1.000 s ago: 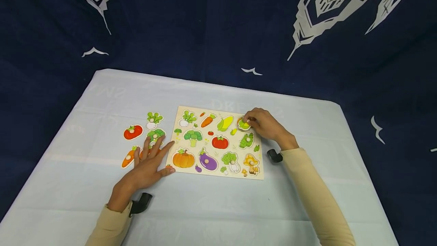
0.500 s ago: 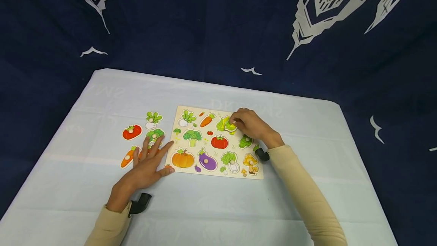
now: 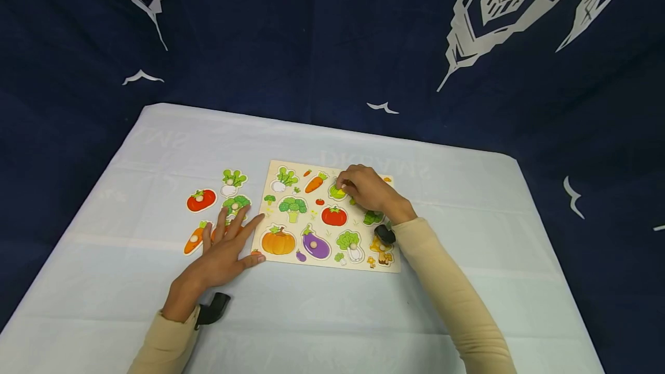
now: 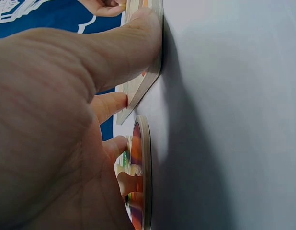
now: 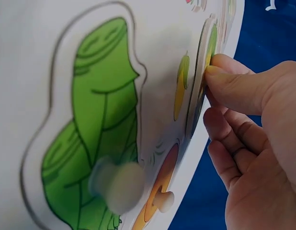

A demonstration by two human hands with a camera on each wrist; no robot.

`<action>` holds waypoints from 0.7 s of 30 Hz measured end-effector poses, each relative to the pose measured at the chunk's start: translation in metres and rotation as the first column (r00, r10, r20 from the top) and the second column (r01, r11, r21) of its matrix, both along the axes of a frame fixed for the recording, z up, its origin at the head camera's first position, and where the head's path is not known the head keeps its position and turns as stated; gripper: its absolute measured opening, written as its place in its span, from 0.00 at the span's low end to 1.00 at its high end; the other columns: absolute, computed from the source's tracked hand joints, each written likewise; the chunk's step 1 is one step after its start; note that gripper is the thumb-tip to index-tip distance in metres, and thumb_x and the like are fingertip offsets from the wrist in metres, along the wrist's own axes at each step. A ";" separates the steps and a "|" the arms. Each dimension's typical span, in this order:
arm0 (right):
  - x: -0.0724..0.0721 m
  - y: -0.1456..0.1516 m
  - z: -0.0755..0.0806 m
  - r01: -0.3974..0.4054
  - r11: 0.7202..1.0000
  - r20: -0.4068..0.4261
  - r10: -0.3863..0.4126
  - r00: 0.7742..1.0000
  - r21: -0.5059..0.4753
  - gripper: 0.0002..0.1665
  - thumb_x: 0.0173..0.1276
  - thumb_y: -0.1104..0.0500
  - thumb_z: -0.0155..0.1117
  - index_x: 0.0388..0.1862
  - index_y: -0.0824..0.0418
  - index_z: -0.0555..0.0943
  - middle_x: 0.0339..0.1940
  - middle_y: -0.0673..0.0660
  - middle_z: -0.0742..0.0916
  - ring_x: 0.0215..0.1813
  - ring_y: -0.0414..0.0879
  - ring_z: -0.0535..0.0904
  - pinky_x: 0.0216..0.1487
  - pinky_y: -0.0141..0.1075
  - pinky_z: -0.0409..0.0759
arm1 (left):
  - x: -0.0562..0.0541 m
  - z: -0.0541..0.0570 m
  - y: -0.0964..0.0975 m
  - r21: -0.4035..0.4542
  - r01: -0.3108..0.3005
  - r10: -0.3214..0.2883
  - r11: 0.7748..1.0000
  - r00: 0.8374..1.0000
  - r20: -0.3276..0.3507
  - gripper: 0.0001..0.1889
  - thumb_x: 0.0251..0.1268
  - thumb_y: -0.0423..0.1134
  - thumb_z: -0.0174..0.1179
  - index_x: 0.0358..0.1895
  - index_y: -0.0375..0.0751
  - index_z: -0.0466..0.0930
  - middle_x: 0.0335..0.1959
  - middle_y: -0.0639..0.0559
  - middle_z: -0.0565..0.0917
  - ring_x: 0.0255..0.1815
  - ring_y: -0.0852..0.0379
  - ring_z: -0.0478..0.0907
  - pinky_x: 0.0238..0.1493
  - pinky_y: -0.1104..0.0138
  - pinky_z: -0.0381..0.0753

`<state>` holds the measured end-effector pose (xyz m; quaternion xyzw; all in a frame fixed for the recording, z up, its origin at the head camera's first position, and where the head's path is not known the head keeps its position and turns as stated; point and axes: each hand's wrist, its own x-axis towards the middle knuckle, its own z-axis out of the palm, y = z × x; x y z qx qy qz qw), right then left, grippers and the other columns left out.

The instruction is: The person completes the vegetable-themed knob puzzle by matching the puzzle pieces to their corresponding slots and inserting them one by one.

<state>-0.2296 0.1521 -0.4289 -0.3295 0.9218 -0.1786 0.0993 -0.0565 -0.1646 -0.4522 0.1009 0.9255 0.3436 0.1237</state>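
My left hand lies with spread, straight fingers. Its thumb presses the lower-left corner of the wooden vegetable puzzle board; the other fingers reach over loose pieces. In the left wrist view, an orange knobbed piece sits beneath the fingers, partly hidden. My right hand pinches a green and yellow piece, apparently a corn puzzle piece, over the corn picture in the board's top row. From the right wrist view, thumb and forefinger grip that piece close to the board's face; whether it sits in its recess I cannot tell.
Left of the board lie loose tomato, radish, broccoli and carrot pieces. Knobbed eggplant, bok choy and mushroom pieces sit in the board. A white cloth covers the table.
My right hand has moved left along the top row with the green and yellow piece, from the upper-right corner to the corn picture. The left hand stays in place.
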 end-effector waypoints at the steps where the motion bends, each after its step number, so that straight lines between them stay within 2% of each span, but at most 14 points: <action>1: 0.000 -0.001 0.000 0.001 1.000 -0.004 -0.001 1.000 0.002 0.07 0.75 0.63 0.60 0.44 0.56 0.84 0.44 0.54 0.85 0.47 0.50 0.76 0.60 0.45 0.75 | 0.000 0.000 0.000 0.000 0.000 0.000 1.000 1.000 0.002 0.43 0.64 0.46 0.67 0.79 0.48 0.55 0.83 0.39 0.42 0.79 0.29 0.23 0.68 0.30 0.21; 8: -0.001 -0.003 -0.004 0.004 1.000 -0.026 -0.004 1.000 0.003 0.07 0.75 0.63 0.60 0.45 0.56 0.85 0.45 0.54 0.85 0.48 0.50 0.78 0.61 0.45 0.74 | 0.000 0.000 0.000 -0.006 -0.005 0.005 1.000 1.000 0.004 0.43 0.64 0.46 0.67 0.79 0.47 0.55 0.83 0.39 0.42 0.79 0.29 0.23 0.68 0.30 0.21; 13: 0.000 -0.002 -0.007 0.018 1.000 -0.012 -0.018 1.000 0.003 0.08 0.75 0.62 0.59 0.47 0.55 0.84 0.45 0.53 0.85 0.47 0.49 0.77 0.61 0.45 0.73 | 0.000 -0.001 0.001 -0.004 -0.004 0.004 1.000 1.000 0.007 0.43 0.64 0.45 0.67 0.79 0.47 0.56 0.82 0.39 0.42 0.79 0.28 0.23 0.68 0.30 0.22; 18: 0.005 0.009 -0.004 0.058 0.995 0.022 -0.056 0.998 -0.084 0.12 0.75 0.62 0.60 0.55 0.57 0.82 0.48 0.55 0.86 0.47 0.50 0.77 0.58 0.45 0.75 | 0.000 0.000 0.001 -0.004 -0.006 0.006 1.000 1.000 0.007 0.43 0.64 0.45 0.67 0.79 0.47 0.55 0.83 0.39 0.42 0.79 0.28 0.23 0.68 0.30 0.22; 21: 0.009 0.023 -0.003 0.109 0.980 0.055 -0.101 0.993 -0.169 0.14 0.74 0.61 0.61 0.56 0.59 0.81 0.48 0.56 0.85 0.45 0.50 0.77 0.53 0.44 0.76 | 0.000 0.001 0.001 -0.002 -0.006 0.006 1.000 1.000 0.007 0.43 0.64 0.45 0.67 0.79 0.47 0.55 0.83 0.39 0.42 0.79 0.29 0.22 0.69 0.30 0.22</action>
